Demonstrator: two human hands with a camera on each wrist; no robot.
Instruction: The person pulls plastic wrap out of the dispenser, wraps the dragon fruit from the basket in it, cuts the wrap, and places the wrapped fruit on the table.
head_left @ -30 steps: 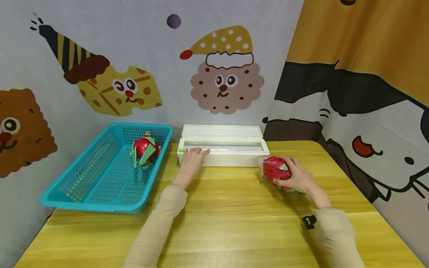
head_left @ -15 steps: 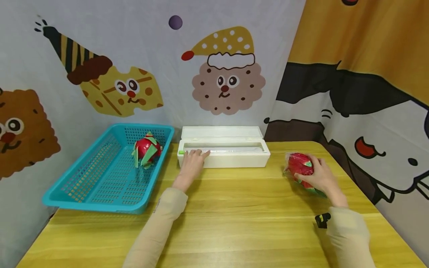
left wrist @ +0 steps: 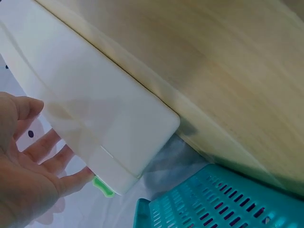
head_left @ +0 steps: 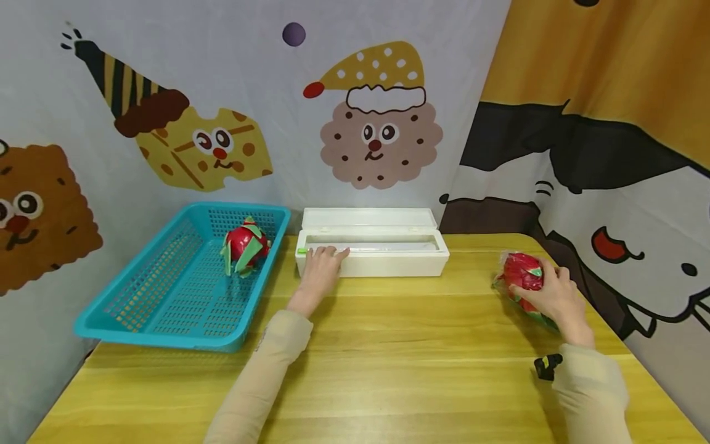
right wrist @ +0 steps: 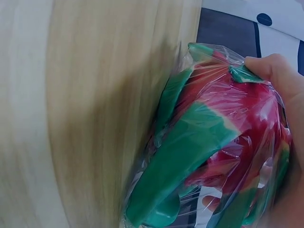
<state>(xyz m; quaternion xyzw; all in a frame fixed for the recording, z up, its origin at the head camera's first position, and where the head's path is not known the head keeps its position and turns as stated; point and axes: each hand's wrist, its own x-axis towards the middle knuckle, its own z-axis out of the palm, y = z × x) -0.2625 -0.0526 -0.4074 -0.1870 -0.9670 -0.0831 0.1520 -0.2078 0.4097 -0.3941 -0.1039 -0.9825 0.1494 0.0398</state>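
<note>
My right hand (head_left: 560, 302) grips a red dragon fruit (head_left: 523, 271) with green leaf tips, near the table's right edge. Clear cling film wraps the dragon fruit (right wrist: 223, 123) in the right wrist view, with my thumb on its upper side. At the back of the table is a white cling film dispenser (head_left: 388, 266), its lid raised and a roll lying inside. My left hand (head_left: 322, 268) rests on the dispenser's front rim towards its left end. A green slider (left wrist: 103, 186) sits beside a left fingertip in the left wrist view.
A blue plastic basket (head_left: 166, 338) stands to the left, holding an unwrapped red dragon fruit (head_left: 244, 243) with green leaves. The wooden table (head_left: 410, 364) meets a patterned cloth (head_left: 477, 55) at the back and right.
My right hand has carried the wrapped dragon fruit rightwards, from beside the dispenser towards the table's right edge. My left hand has stayed on the dispenser's rim.
</note>
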